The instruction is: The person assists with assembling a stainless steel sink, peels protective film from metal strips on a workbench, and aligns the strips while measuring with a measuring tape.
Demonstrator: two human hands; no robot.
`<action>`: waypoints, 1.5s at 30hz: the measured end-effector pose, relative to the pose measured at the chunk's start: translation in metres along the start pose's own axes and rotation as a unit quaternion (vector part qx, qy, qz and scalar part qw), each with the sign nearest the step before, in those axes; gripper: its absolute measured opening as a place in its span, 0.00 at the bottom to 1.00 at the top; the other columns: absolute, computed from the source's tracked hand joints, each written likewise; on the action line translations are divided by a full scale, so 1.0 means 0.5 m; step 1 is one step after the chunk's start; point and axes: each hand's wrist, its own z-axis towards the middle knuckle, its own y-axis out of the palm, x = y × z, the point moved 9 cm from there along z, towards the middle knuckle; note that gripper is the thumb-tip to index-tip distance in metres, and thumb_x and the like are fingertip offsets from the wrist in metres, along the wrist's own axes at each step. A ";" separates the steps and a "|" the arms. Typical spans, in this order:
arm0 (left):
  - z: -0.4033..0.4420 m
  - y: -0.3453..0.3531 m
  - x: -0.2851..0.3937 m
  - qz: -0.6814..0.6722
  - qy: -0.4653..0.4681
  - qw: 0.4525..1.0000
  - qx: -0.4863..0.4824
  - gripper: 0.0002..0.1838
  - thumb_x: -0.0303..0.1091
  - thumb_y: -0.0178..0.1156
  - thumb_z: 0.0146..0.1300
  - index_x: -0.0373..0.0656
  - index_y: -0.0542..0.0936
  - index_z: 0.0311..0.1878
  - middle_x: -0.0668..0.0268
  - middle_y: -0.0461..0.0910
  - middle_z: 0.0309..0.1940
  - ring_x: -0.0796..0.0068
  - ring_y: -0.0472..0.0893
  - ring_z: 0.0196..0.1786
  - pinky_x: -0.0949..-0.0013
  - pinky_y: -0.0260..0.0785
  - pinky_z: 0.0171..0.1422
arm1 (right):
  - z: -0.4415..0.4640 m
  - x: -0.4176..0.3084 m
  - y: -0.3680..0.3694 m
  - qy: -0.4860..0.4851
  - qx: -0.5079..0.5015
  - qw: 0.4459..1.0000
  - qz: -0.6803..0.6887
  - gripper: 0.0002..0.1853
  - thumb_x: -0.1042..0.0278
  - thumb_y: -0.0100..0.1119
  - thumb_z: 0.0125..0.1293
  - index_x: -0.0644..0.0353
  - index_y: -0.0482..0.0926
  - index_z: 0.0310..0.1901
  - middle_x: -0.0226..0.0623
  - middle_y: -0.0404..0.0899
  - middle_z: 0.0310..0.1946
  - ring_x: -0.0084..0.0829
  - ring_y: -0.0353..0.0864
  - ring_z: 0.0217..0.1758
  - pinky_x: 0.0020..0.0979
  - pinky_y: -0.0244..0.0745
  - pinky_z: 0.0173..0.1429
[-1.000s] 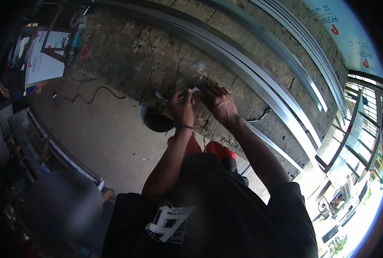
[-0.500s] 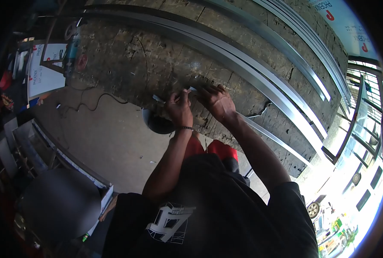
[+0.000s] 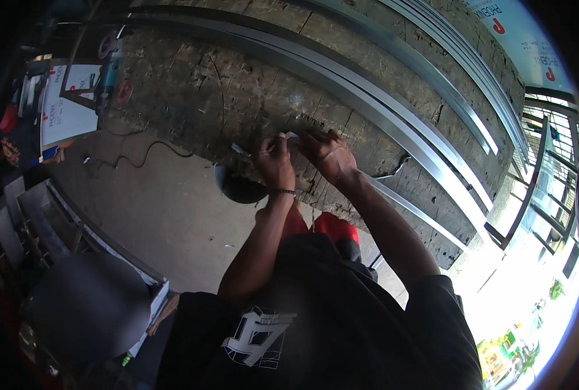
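Observation:
My left hand (image 3: 276, 164) is closed at the bench's near edge, its thumb and fingers pinched together. Beside it, my right hand (image 3: 328, 156) curls its fingers downward, close to the left fingertips. A small pale piece (image 3: 293, 135) shows between the two hands, mostly covered by fingers. Left of my left hand, the tip of a thin light strip (image 3: 239, 150) sticks out. A narrow metal profile (image 3: 419, 214) lies under my right forearm along the bench edge; whether it joins that tip is hidden.
Long aluminium profiles (image 3: 393, 117) lie across the worn wooden bench (image 3: 172, 78). A teal power tool (image 3: 109, 75) is at the left end, its cable hanging down. A dark round container (image 3: 241, 185) is below the edge. Another person's head (image 3: 91, 309) is at lower left.
My left hand has shifted very slightly to the right, and the view has tilted a little. Both hands keep nearly the same closed pose.

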 end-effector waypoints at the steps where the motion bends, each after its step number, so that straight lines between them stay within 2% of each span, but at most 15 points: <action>1: 0.002 0.000 0.001 0.005 0.015 1.000 -0.002 0.12 0.36 0.63 0.73 0.35 0.85 0.37 0.76 0.71 0.20 0.87 0.65 0.24 0.74 0.56 0.29 | -0.002 -0.001 0.003 0.000 -0.002 1.000 0.001 0.22 0.52 0.56 0.75 0.51 0.74 0.65 0.43 0.83 0.57 0.42 0.78 0.67 0.43 0.71 0.70; 5: -0.016 -0.024 0.016 0.029 -0.008 1.000 0.005 0.13 0.35 0.63 0.73 0.34 0.84 0.37 0.75 0.73 0.22 0.87 0.67 0.26 0.74 0.59 0.31 | 0.000 0.002 0.006 -0.004 0.015 1.000 -0.004 0.22 0.52 0.56 0.74 0.51 0.75 0.65 0.43 0.83 0.57 0.41 0.78 0.68 0.42 0.70 0.70; 7: -0.020 -0.028 0.025 0.072 0.020 0.997 -0.003 0.13 0.35 0.63 0.73 0.33 0.83 0.38 0.73 0.78 0.25 0.86 0.69 0.28 0.74 0.61 0.32 | -0.002 0.002 0.007 -0.002 0.017 1.000 -0.007 0.22 0.52 0.56 0.74 0.51 0.75 0.65 0.43 0.83 0.57 0.41 0.78 0.68 0.43 0.70 0.70; 10: -0.008 -0.007 0.002 0.026 0.008 1.000 -0.002 0.12 0.34 0.63 0.73 0.32 0.82 0.38 0.69 0.83 0.29 0.85 0.72 0.30 0.74 0.64 0.34 | -0.002 0.005 0.007 -0.001 0.004 1.000 -0.012 0.22 0.51 0.56 0.75 0.51 0.75 0.65 0.43 0.83 0.57 0.41 0.78 0.68 0.43 0.70 0.69; 17: 0.000 -0.021 -0.009 0.052 0.008 0.999 -0.005 0.12 0.33 0.63 0.73 0.31 0.81 0.37 0.66 0.85 0.31 0.82 0.77 0.33 0.71 0.70 0.40 | -0.004 0.006 0.009 0.000 0.006 1.000 -0.016 0.22 0.51 0.55 0.75 0.52 0.74 0.64 0.45 0.83 0.58 0.43 0.78 0.68 0.43 0.71 0.68; 19: 0.013 -0.007 0.004 0.137 0.095 0.986 -0.011 0.13 0.34 0.64 0.73 0.31 0.82 0.38 0.65 0.85 0.30 0.80 0.78 0.33 0.69 0.71 0.41 | 0.000 0.007 0.009 -0.001 0.003 1.000 -0.014 0.22 0.52 0.55 0.75 0.52 0.74 0.64 0.45 0.83 0.58 0.43 0.78 0.68 0.43 0.72 0.68; 20: 0.020 0.001 0.008 0.135 0.097 0.986 -0.010 0.13 0.34 0.64 0.73 0.31 0.82 0.38 0.65 0.85 0.30 0.80 0.78 0.33 0.69 0.71 0.41 | 0.003 0.007 0.004 -0.013 0.010 1.000 -0.013 0.21 0.52 0.56 0.74 0.52 0.75 0.64 0.45 0.83 0.58 0.43 0.78 0.67 0.43 0.72 0.67; 22: 0.025 0.011 0.002 0.051 0.062 0.996 -0.044 0.13 0.35 0.64 0.72 0.31 0.82 0.39 0.66 0.83 0.28 0.77 0.78 0.32 0.65 0.72 0.41 | -0.002 -0.001 0.006 -0.026 0.015 1.000 -0.008 0.21 0.53 0.57 0.74 0.52 0.76 0.63 0.44 0.83 0.57 0.42 0.79 0.67 0.44 0.73 0.67; 26: 0.026 -0.023 0.024 0.056 0.071 0.996 -0.026 0.12 0.35 0.64 0.73 0.33 0.83 0.40 0.67 0.84 0.30 0.79 0.75 0.29 0.68 0.70 0.38 | 0.002 -0.009 -0.009 -0.013 0.027 0.999 -0.014 0.20 0.55 0.61 0.71 0.53 0.78 0.60 0.42 0.84 0.55 0.42 0.81 0.63 0.44 0.73 0.64; 28: 0.026 -0.025 -0.010 -0.021 -0.031 0.997 -0.067 0.12 0.35 0.62 0.75 0.36 0.83 0.39 0.67 0.86 0.32 0.84 0.73 0.28 0.74 0.67 0.34 | 0.012 -0.019 -0.024 -0.025 0.044 0.999 -0.019 0.19 0.55 0.63 0.70 0.53 0.79 0.58 0.41 0.84 0.53 0.42 0.81 0.61 0.43 0.73 0.63; 30: 0.025 -0.024 -0.019 -0.034 -0.019 0.997 -0.074 0.12 0.38 0.63 0.75 0.37 0.82 0.41 0.68 0.85 0.33 0.85 0.71 0.27 0.75 0.64 0.33 | 0.019 -0.041 -0.063 -0.047 0.128 0.990 -0.020 0.16 0.61 0.67 0.65 0.53 0.82 0.53 0.36 0.84 0.46 0.41 0.82 0.51 0.42 0.75 0.56; 34: 0.018 -0.017 -0.025 -0.086 -0.019 0.994 -0.071 0.13 0.42 0.64 0.75 0.40 0.79 0.48 0.67 0.85 0.37 0.84 0.72 0.27 0.76 0.64 0.34 | 0.044 -0.048 -0.058 -0.039 0.112 0.991 -0.058 0.12 0.64 0.68 0.63 0.52 0.84 0.48 0.33 0.83 0.45 0.39 0.82 0.49 0.40 0.73 0.54; 36: 0.014 -0.013 -0.025 -0.118 -0.021 0.990 -0.077 0.14 0.42 0.64 0.75 0.40 0.79 0.48 0.67 0.85 0.38 0.83 0.73 0.27 0.75 0.64 0.34 | 0.053 -0.066 -0.065 -0.062 0.144 0.984 -0.080 0.09 0.66 0.68 0.61 0.52 0.85 0.44 0.32 0.83 0.43 0.36 0.81 0.48 0.39 0.72 0.53; 43: 0.018 0.012 -0.025 -0.169 -0.021 0.980 -0.106 0.12 0.41 0.59 0.78 0.40 0.77 0.46 0.68 0.83 0.35 0.82 0.78 0.29 0.75 0.68 0.35 | 0.063 -0.095 -0.072 -0.070 0.134 0.985 -0.084 0.09 0.65 0.68 0.56 0.54 0.84 0.39 0.34 0.81 0.38 0.38 0.82 0.48 0.40 0.70 0.55; 45: 0.021 0.014 -0.030 -0.167 -0.026 0.979 -0.109 0.13 0.42 0.58 0.78 0.40 0.77 0.45 0.68 0.82 0.34 0.82 0.78 0.30 0.75 0.69 0.35 | 0.064 -0.089 -0.071 -0.053 0.136 0.986 -0.078 0.07 0.68 0.67 0.59 0.54 0.83 0.39 0.34 0.80 0.36 0.38 0.81 0.44 0.39 0.69 0.52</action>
